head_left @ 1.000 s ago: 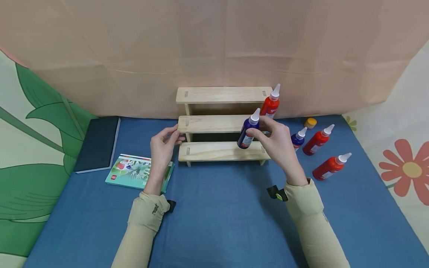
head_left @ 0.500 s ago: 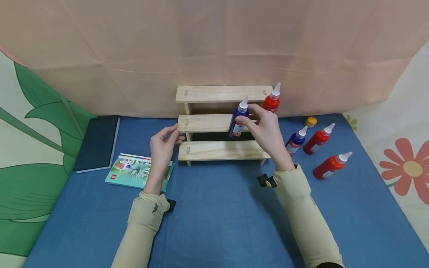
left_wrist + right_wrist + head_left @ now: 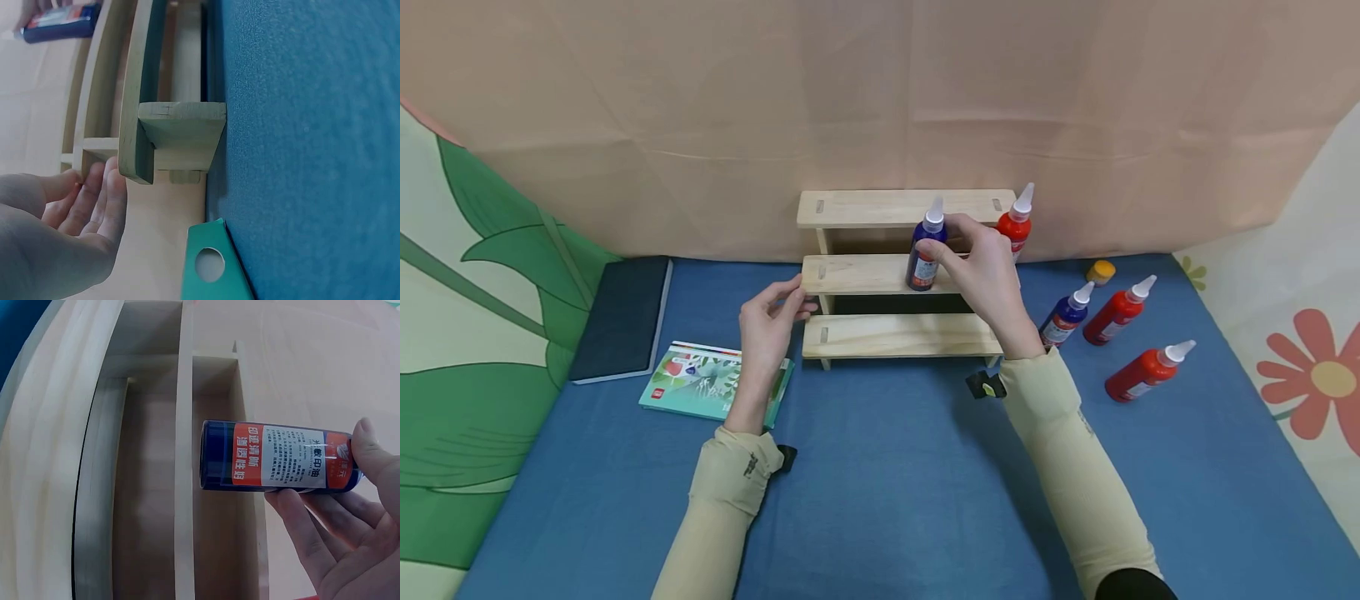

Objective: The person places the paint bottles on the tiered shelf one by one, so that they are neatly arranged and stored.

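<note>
My right hand (image 3: 985,262) pinches a blue ink bottle (image 3: 278,456) with a white pointed cap, its fingers and thumb near the cap end. In the head view the bottle (image 3: 923,258) is nearly upright, its base overlapping the middle tier of a three-tier wooden rack (image 3: 895,335). At the left end of that tier, my left hand (image 3: 769,321) grips the corner between thumb and fingers; the left wrist view shows the fingertips (image 3: 112,172) at the wood. A red bottle (image 3: 1015,227) stands at the rack's right end, its lower part hidden behind my right hand.
Right of the rack on the blue cloth (image 3: 880,483) are another blue bottle (image 3: 1066,315), two red bottles, one nearer (image 3: 1138,375) and one farther (image 3: 1112,318), and a yellow cap (image 3: 1101,272). To the left lie a green book (image 3: 696,382) and a dark notebook (image 3: 621,321).
My right hand has carried the blue bottle left and farther back, from over the lowest tier to the middle tier. The left hand has kept its place at the rack.
</note>
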A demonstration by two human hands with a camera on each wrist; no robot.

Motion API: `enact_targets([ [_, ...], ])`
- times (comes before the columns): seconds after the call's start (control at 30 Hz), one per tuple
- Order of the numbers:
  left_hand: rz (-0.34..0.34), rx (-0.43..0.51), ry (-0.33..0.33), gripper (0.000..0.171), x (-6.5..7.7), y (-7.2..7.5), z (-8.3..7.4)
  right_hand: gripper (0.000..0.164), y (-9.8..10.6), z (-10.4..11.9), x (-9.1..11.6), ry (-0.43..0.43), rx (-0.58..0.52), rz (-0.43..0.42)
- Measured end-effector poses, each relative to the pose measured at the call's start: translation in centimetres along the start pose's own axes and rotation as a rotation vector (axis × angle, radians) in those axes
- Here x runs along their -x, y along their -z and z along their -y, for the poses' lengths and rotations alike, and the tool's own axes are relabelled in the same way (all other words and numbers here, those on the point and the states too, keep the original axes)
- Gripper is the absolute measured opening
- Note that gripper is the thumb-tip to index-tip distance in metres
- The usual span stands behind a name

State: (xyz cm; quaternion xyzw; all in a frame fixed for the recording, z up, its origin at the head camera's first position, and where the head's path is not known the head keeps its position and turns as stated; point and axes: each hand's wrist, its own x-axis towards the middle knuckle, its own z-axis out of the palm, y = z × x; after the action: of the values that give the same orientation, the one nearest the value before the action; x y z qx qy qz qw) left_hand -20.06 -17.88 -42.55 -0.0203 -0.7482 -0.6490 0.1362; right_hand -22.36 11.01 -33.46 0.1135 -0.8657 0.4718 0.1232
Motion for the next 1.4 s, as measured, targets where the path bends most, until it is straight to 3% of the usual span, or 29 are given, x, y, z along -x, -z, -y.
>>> enact_targets([
  [0.83, 0.008, 0.013, 0.016, 0.030, -0.1, -0.1, 0.0, 0.057, -1.4, -0.5, -0.8, -0.003, 0.025, -0.028],
  [0.97, 0.009, 0.020, 0.010, 0.030, -0.1, -0.1, 0.0, 0.059, -1.2, -0.6, -0.3, 0.022, -0.014, -0.040],
  [1.2, 0.011, 0.014, 0.022, 0.031, -0.1, -0.2, 0.1, 0.057, -0.1, -0.6, 1.0, 0.020, -0.184, -0.086],
  [1.4, 0.011, 0.025, 0.017, 0.031, -0.1, 0.0, 0.1, 0.056, 1.2, -0.9, 2.3, 0.006, -0.203, -0.092],
])
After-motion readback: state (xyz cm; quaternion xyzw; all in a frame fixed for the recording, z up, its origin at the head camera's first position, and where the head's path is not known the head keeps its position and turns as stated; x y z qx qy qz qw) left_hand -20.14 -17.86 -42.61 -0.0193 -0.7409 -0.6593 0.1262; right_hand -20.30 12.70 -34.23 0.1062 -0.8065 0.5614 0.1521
